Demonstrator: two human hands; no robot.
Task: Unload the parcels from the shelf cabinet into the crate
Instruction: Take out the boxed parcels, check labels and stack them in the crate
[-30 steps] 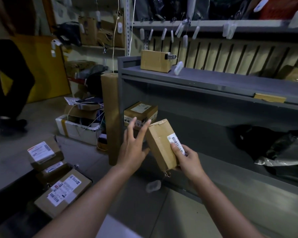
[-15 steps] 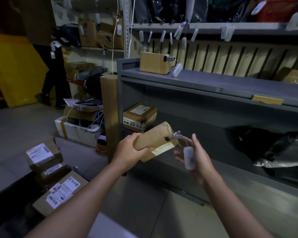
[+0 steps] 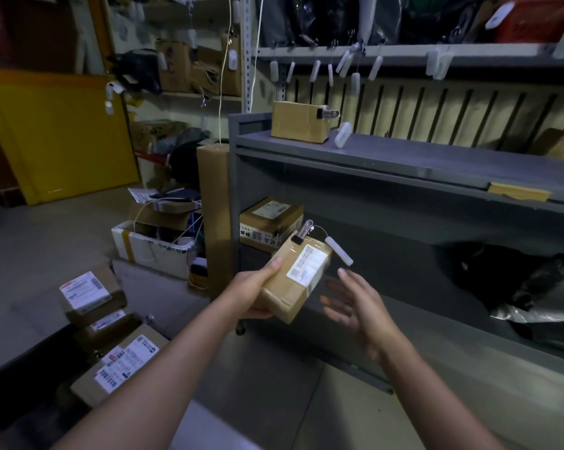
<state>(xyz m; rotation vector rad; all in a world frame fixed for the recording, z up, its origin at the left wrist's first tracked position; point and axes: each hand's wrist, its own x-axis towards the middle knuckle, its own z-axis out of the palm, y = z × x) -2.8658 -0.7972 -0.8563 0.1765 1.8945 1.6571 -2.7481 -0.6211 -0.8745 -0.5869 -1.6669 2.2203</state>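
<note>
My left hand (image 3: 253,292) grips a small brown parcel (image 3: 295,280) with a white label, held in front of the grey shelf cabinet (image 3: 404,167). A clip with a white tag (image 3: 339,251) on a wire hangs from the parcel's top. To the parcel's right, my right hand (image 3: 355,303) is held open, fingers spread, touching nothing. Another labelled parcel (image 3: 269,222) sits inside the cabinet's lower shelf at its left end. One more brown box (image 3: 298,123) stands on the cabinet top. Several labelled parcels (image 3: 111,336) lie piled low on the left; the crate's walls are too dark to make out.
A tall cardboard box (image 3: 214,216) leans against the cabinet's left side. A white foam box (image 3: 154,248) full of items sits on the floor behind. Black and silver bags (image 3: 534,287) fill the lower shelf's right part. A yellow panel (image 3: 56,134) stands at far left.
The parcel passed from my right hand into my left and turned label-up. My right hand let go of the white tag and opened. A person at the far left has gone from view.
</note>
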